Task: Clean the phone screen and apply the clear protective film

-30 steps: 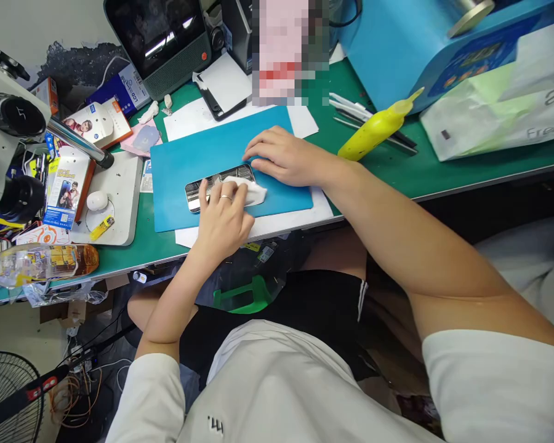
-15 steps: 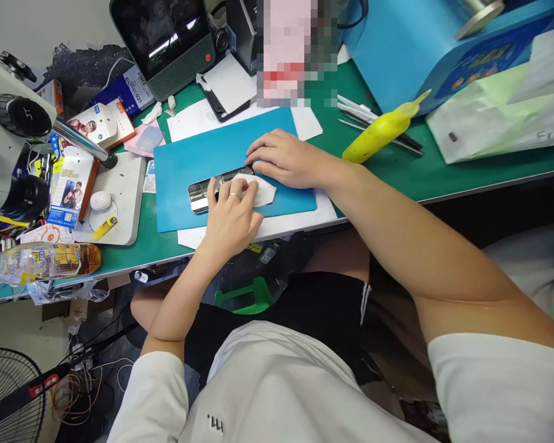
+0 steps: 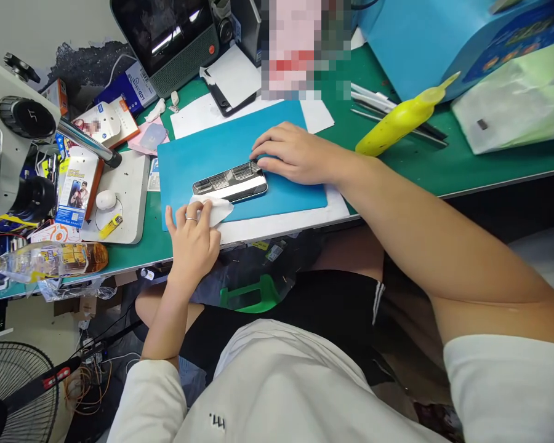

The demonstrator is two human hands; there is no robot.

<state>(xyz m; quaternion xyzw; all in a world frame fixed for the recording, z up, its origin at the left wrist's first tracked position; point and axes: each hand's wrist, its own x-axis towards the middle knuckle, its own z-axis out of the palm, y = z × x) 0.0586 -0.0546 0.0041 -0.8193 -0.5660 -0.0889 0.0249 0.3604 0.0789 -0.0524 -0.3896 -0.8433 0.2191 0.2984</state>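
Note:
A phone (image 3: 231, 183) with a shiny, reflective face lies flat on a blue mat (image 3: 184, 154). My left hand (image 3: 192, 243) is at the phone's lower left, its fingers closed on a white wiping cloth (image 3: 221, 211), which could be a tissue. The cloth lies along the phone's near edge and over the mat. At the phone's right end, my right hand (image 3: 298, 154) rests with fingers stretched out, the thumb side at the corner. Whether those fingertips press on the phone I cannot tell.
A yellow squeeze bottle (image 3: 394, 129) and tweezer-like tools stand right of the mat, before a blue machine (image 3: 410, 43). On the left are a microscope (image 3: 23, 129), boxes and a drink bottle (image 3: 69, 259). A dark-screened device (image 3: 166, 37) is at the back.
My left hand has slid left and toward me with the cloth, off the phone's face, so the phone now shows almost whole. My right hand stays by its right end.

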